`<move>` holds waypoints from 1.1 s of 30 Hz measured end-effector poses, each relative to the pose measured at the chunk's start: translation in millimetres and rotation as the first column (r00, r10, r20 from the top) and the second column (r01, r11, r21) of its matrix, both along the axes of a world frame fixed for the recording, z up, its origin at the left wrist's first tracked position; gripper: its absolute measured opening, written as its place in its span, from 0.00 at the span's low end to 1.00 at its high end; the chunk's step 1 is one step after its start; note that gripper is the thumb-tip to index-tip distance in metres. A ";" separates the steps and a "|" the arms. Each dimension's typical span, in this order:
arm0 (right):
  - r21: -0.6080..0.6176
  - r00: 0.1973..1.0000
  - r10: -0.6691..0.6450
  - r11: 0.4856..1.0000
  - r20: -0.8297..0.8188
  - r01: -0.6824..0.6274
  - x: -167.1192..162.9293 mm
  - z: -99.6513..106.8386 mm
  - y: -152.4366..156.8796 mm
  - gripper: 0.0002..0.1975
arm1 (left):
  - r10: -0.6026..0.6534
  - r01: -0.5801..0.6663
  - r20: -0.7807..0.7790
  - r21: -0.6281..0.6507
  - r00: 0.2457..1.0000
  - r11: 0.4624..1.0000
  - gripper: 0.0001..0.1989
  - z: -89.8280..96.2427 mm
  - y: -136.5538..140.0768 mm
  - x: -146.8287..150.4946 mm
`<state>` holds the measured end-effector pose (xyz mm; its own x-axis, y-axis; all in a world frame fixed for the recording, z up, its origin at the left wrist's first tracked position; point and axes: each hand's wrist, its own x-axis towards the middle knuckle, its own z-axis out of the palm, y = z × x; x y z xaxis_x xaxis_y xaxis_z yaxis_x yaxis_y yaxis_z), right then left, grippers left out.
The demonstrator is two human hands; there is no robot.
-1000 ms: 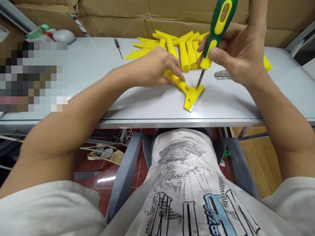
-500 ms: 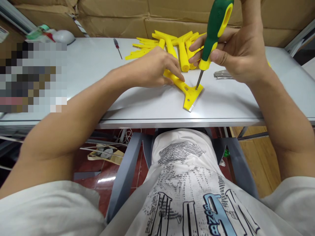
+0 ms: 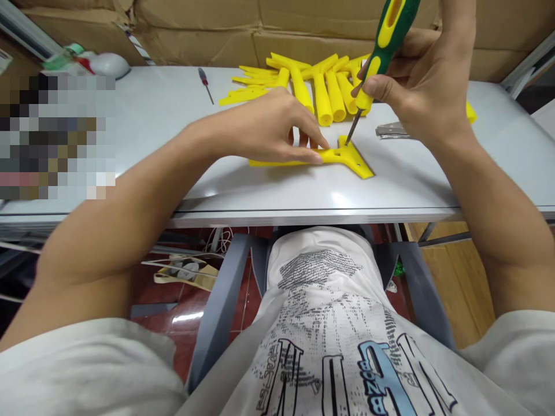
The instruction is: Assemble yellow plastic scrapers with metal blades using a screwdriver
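A yellow scraper (image 3: 349, 158) lies on the white table with its wide head toward the right. My left hand (image 3: 281, 124) grips it by the neck between thumb and fingers; part of the handle shows below the palm. My right hand (image 3: 427, 86) is closed around a green and yellow screwdriver (image 3: 390, 34), which is tilted and runs out of the top of the view. The screwdriver's tip meets the scraper head near its upper corner. Whether it sits in a screw is too small to tell.
Several yellow scraper bodies (image 3: 323, 98) are piled at the back against cardboard. A small screwdriver (image 3: 205, 84) lies to their left. Metal blades (image 3: 391, 130) lie beside my right wrist. The table's front edge (image 3: 277, 218) runs just before my lap.
The scraper has turned, so its handle now points left and its head right. My left hand has shifted to its neck. The screwdriver now leans more to the right.
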<state>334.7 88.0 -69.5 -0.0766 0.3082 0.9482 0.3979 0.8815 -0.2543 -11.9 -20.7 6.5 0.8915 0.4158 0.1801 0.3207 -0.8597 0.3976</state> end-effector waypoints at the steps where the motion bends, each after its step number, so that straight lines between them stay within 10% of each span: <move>1: 0.037 1.000 -0.028 0.999 0.015 0.027 2.2 3.7 -10.1 0.67 | -0.021 0.021 0.008 -0.051 1.000 0.998 0.23 2.8 -6.6 1.6; 8: 0.062 0.993 -0.067 0.996 0.100 0.061 -1.7 15.8 -44.0 0.57 | -0.153 0.162 0.057 -0.233 0.987 0.959 0.21 4.0 -34.2 18.9; 18: 0.013 0.996 0.020 1.000 0.091 -0.021 -14.4 24.8 -78.0 0.44 | -0.050 0.047 -0.017 -0.126 0.999 0.991 0.32 0.5 -13.3 4.5; 27: -0.018 0.992 0.085 0.996 0.091 -0.083 -13.6 40.5 -86.0 0.34 | -0.012 0.021 -0.099 0.091 0.995 0.996 0.19 -3.1 14.0 -6.3; 33: -0.068 0.986 0.165 0.984 0.006 -0.164 -24.3 25.4 -62.9 0.52 | 0.028 -0.007 -0.096 0.208 0.995 0.978 0.20 -10.1 30.4 -14.7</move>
